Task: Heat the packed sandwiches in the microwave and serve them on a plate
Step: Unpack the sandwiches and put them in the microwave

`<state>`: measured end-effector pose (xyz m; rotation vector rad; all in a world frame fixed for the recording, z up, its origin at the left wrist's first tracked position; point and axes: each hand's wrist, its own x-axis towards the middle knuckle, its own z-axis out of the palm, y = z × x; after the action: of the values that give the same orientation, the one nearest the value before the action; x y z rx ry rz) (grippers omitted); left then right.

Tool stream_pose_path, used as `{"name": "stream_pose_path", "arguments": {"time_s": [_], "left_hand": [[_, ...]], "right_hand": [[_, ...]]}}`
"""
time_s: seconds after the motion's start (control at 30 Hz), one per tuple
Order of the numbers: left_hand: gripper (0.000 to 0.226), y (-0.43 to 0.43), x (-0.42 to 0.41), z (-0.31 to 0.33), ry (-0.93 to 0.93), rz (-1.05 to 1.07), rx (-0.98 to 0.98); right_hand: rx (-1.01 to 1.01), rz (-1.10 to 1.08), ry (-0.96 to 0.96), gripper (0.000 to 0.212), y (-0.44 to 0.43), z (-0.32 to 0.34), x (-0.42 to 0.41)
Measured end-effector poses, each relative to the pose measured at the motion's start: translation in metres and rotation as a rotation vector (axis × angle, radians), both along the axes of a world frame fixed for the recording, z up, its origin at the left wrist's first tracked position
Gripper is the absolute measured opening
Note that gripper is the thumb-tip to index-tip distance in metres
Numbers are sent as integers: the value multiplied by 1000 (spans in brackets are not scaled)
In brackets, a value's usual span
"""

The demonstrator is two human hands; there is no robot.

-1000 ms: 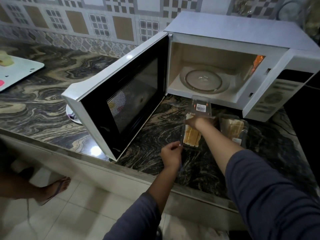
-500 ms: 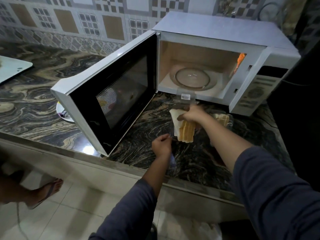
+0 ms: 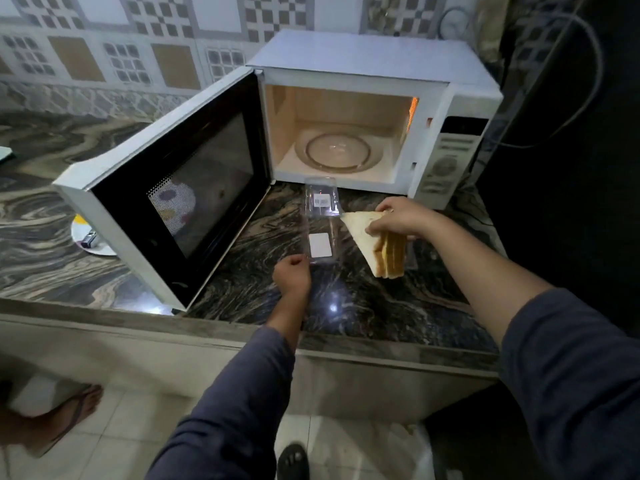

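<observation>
My right hand [image 3: 400,216] grips a triangular sandwich [image 3: 379,244], lifted clear of its pack and held above the counter in front of the microwave. The clear plastic pack [image 3: 320,221] lies open and empty on the dark marble counter [image 3: 381,306], with a barcode label on its lid and a white label on its base. My left hand [image 3: 292,275] pinches the near edge of that pack. The white microwave [image 3: 374,60] stands behind with its door [image 3: 173,188] swung wide to the left. Its lit cavity holds a bare glass turntable [image 3: 337,152]. A second pack is hidden behind my right hand.
A white plate [image 3: 88,239] with a small object on it sits on the counter behind the open door. A dark cable [image 3: 585,98] loops to the right of the microwave. A sandalled foot [image 3: 69,414] of another person stands on the floor at lower left.
My right hand has pulled the sandwich out of the clear pack and carried it to the right. My left hand has kept hold of the pack's near edge.
</observation>
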<state>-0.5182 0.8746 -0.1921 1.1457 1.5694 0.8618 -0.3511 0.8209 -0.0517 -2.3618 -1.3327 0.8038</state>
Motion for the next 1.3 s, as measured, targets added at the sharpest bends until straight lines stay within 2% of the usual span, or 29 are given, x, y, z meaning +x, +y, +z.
{"name": "stream_pose_path", "arguments": {"time_s": [0.13,0.33,0.47,0.53,0.67,0.87,1.0,1.1,1.23,1.3], "left_hand": [[20,-1,-1,5,113,-69,61],[28,10,-11,-1,343,-213,265],[29,37,-26,-10,590,-385,342],[33,55,-29,-13,643,-479,362],[41,91,-24,-22,653,-610,447],[50,129,-7,-31,701,-691,550],[70,147,6,-33,784,-738,527],[85,153,7,-37,801,-735,537],[82,155,7,-40,793,-724,539],[80,157,7,-41,789,-716,533]], "right_hand": [[59,-73,-1,56,-8,11,13],[145,-198,23,47,0,20,25],[177,-229,32,48,25,29,31],[203,-258,43,47,42,29,36],[259,-357,107,52,73,19,43],[288,-434,148,56,115,1,46],[314,-441,158,50,149,-7,55],[319,-434,185,56,175,-5,64],[280,-450,288,36,212,2,73],[251,-449,310,39,232,-1,76]]}}
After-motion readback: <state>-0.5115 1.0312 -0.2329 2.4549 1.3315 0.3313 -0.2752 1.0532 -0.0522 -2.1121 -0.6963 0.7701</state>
